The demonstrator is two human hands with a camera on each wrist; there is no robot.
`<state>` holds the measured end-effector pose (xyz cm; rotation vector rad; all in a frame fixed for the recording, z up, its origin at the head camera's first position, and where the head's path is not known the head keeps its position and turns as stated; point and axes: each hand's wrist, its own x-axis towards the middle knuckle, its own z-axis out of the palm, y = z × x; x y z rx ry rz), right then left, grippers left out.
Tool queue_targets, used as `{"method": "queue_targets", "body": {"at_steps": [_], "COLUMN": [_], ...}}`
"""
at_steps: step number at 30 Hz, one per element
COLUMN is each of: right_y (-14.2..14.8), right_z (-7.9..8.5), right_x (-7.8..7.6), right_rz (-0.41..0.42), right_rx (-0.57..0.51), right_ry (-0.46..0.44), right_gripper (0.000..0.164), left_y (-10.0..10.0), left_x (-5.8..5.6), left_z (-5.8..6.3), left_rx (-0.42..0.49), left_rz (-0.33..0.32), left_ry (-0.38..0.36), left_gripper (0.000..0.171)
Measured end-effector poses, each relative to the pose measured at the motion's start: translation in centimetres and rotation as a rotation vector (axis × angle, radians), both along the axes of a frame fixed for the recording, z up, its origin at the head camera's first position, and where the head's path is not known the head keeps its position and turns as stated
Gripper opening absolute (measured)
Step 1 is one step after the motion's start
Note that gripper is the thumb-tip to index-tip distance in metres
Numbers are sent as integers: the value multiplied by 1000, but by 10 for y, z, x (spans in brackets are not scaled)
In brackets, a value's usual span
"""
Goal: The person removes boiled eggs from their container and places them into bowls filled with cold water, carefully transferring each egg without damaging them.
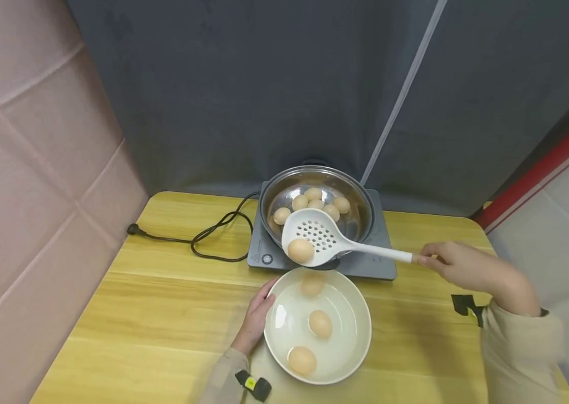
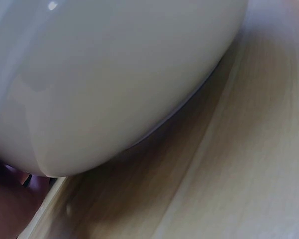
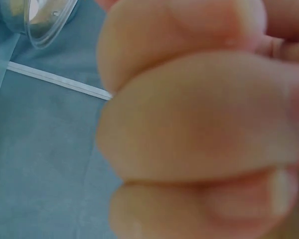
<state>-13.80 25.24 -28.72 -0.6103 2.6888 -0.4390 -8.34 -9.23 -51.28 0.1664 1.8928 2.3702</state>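
Note:
My right hand (image 1: pixel 468 269) grips the handle end of a white slotted spoon (image 1: pixel 380 251); its curled fingers (image 3: pixel 199 119) fill much of the right wrist view. One brown egg (image 1: pixel 301 251) lies in the spoon's perforated head, over the near rim of a steel pot (image 1: pixel 365 210). At the left side of a cream bowl (image 1: pixel 364 336), my left hand (image 1: pixel 256 318) holds the rim, thumb on top and the other fingers hidden. Water and brown eggs (image 1: pixel 320 324) are in the bowl. The left wrist view shows the bowl's outer wall (image 2: pixel 114 74) close up.
The pot, with several more eggs (image 1: pixel 341 205) in it, stands on a grey induction cooker (image 1: pixel 380 269) at the back of the wooden table (image 1: pixel 163 314). A black power cord (image 1: pixel 214 227) lies left of the cooker. Dark grey sheeting (image 1: pixel 244 95) hangs behind.

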Motion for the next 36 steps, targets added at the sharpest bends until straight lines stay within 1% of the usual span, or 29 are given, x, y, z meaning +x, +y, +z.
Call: {"method": "queue_targets", "body": {"at_steps": [9,13,18,20,26,30,32,36], "right_y": [1,1,2,1,-2,-3,-3,-5], "right_z": [-3,-7,-14,-17,-26,-35,-40,-49], "right_x": [20,30,45,51,63,69,71,74], "right_rz": [19,34,71,85,107,112,118,115], "right_rx": [-8,-14,-29,-39,-75,-112,-123,-130], "right_ry": [26,39,84,97,89,55,39,24], "right_gripper": [18,17,13,13,13,13,13,14], "left_y": [-1,-1,-1,-1,-1,0,0,1], "left_x": [0,0,1,2,2,0,0,-1], "left_z": [-1,0,0,1,-1,-2,-2,-2], "left_rx": [-36,-43,-61,-61,-85,-101,-94,-69], "left_rz": [-3,4,17,14,10,25,37,60], "left_ry": [32,24,0,-9,17,10,1,14], "left_gripper": [44,44,45,45,46,44,43,42]}}
